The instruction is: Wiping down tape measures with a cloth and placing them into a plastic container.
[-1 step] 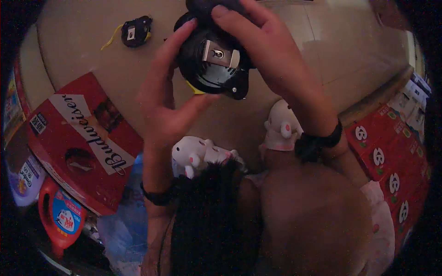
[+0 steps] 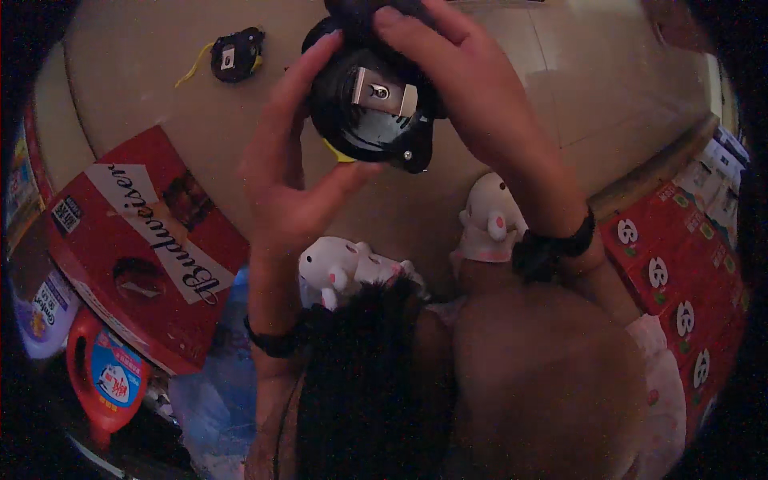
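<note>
A black tape measure (image 2: 368, 120) with a silver belt clip and a bit of yellow at its lower edge is gripped in my left hand (image 2: 292, 176), thumb below and fingers along its left side. Closed over a dark rounded object (image 2: 352, 10) at the top edge, my right hand (image 2: 456, 68) presses it against the tape measure's upper end. What kind of object that is cannot be made out, as the picture cuts it off. On the floor at the far left lies a second black tape measure (image 2: 236, 56), its yellow tape end sticking out.
A red carton (image 2: 160, 264) stands at left, beside a red-orange jug (image 2: 104, 376) and a purple-white bottle (image 2: 52, 312). Clear blue plastic (image 2: 216, 400) lies near them. Two white animal-shaped slippers (image 2: 332, 264) are below my hands. Red printed boxes (image 2: 680, 272) line the right.
My right hand has shifted very slightly to the right along with the dark object. The left hand and the tape measure look unmoved.
</note>
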The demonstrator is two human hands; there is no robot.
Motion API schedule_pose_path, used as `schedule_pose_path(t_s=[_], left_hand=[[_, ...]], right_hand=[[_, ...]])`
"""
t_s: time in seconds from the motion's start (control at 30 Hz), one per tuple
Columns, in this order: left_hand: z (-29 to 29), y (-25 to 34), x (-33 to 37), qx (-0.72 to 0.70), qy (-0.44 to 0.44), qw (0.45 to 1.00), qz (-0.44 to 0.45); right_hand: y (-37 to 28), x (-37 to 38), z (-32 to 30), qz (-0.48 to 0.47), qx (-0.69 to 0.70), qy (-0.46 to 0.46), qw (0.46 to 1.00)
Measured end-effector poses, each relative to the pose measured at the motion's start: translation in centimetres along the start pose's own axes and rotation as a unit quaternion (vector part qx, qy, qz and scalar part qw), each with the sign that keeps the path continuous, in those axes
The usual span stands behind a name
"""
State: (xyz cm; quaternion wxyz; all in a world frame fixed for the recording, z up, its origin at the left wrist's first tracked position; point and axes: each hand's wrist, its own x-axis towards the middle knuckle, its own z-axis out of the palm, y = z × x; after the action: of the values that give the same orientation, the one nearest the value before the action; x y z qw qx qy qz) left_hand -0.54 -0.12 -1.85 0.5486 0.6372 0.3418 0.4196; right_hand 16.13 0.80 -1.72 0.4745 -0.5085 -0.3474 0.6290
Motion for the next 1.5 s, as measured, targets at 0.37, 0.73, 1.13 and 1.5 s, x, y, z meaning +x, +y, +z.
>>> schedule_pose_path(t_s=[0.37, 0.73, 1.13, 1.5], left_hand=[[-0.8, 0.2, 0.1, -0.018, 0.021, 0.999, -0.027], [-0.2, 0.9, -0.2, -0.064, 0.039, 0.997, -0.029], [-0.6, 1.0, -0.8, 0.006, 0.032, 0.999, -0.019], [-0.3, 1.0, -1.2, -0.009, 0.024, 0.999, -0.041]], right_hand=[[-1.5, -1.2, -1.7, 0.004, -0.001, -0.076, 0.997], [-1.9, -1.5, -1.5, 0.045, 0.159, -0.139, 0.976], [-1.3, -0.6, 0.8, -0.034, -0.054, -0.042, 0.997], [-1.6, -1.6, -1.5, -0.052, -0.036, -0.167, 0.984]])
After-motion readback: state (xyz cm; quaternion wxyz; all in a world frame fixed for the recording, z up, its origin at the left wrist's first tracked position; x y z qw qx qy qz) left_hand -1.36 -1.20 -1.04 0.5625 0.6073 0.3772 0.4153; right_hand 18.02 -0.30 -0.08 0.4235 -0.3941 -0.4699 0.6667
